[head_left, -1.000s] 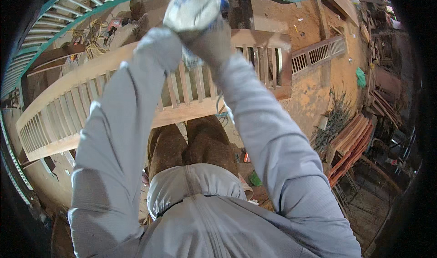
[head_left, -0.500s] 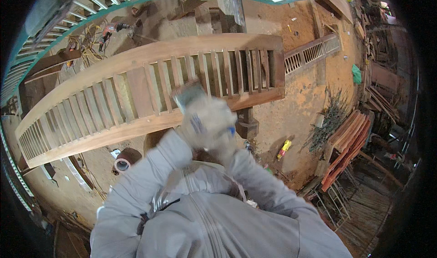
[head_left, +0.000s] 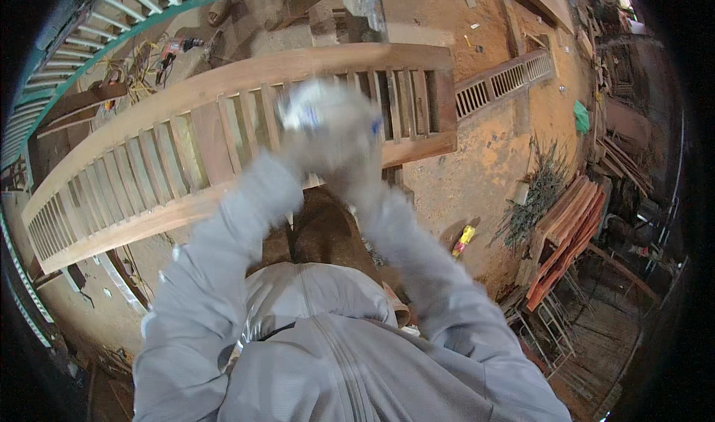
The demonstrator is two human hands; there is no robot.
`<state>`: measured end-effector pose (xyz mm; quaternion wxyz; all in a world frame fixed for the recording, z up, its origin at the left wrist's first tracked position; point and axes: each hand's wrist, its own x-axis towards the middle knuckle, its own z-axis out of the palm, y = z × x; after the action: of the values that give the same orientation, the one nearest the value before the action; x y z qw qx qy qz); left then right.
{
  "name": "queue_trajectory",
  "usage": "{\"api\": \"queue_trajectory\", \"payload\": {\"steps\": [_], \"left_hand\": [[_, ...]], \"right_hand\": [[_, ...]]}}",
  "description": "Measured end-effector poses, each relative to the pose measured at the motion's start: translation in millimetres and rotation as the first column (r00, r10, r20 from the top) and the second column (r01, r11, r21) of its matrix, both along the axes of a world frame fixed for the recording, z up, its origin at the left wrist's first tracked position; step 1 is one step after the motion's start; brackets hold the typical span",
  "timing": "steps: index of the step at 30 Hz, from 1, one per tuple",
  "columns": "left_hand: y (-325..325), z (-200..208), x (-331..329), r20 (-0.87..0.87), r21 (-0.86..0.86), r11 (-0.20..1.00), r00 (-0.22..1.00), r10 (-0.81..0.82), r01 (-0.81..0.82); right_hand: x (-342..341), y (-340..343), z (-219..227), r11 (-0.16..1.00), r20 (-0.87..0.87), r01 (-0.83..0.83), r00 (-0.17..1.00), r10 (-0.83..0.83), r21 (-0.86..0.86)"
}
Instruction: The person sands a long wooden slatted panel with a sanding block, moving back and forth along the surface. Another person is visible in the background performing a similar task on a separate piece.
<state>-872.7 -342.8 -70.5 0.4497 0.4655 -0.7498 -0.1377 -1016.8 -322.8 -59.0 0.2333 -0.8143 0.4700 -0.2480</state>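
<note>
My left hand (head_left: 304, 128) and my right hand (head_left: 354, 143), both in pale gloves with blue patches, are pressed close together above a long wooden panel (head_left: 216, 187). Motion smears them, but both look closed around something I cannot make out. The panel is brown, with a curved far rail and many upright slats. It lies across in front of me, tapering to the left. My hands and sleeves hide part of its middle slats and near rail.
A smaller slatted wooden frame (head_left: 506, 85) lies beyond the panel's right end. A power tool (head_left: 175, 49) with yellow cords is at the far left. On the right are a yellow bottle-like object (head_left: 463, 241), dry twigs (head_left: 538, 198) and stacked reddish boards (head_left: 570, 247). Green-framed white bars (head_left: 149, 1) curve behind.
Both hands have moved together away from my body, up across the panel's slats. The flat greyish piece that stuck out beyond them earlier no longer shows clearly.
</note>
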Motion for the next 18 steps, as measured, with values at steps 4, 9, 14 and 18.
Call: {"api": "queue_trajectory", "payload": {"steps": [4, 9, 14, 18], "left_hand": [[85, 37, -55, -0.111, 0.139, 0.959, 0.966, -0.232, 0.246], [27, 22, -28, -0.091, 0.058, 0.987, 0.985, -0.144, 0.150], [-124, -13, 37, 0.026, -0.335, 0.936, 0.992, 0.125, -0.109], [-149, -22, -11, -0.233, -0.565, 0.558, 0.766, 0.599, -0.608]], "right_hand": [[-81, 124, -10, 0.757, 0.194, 0.093, 0.940, -0.281, 0.646], [-36, 28, 2, 0.992, -0.087, -0.109, 0.990, 0.114, 0.062], [48, -123, 3, 0.997, 0.082, -0.029, 0.996, 0.035, -0.069], [57, -139, 4, 0.991, -0.042, -0.076, 0.996, 0.072, -0.111]]}}
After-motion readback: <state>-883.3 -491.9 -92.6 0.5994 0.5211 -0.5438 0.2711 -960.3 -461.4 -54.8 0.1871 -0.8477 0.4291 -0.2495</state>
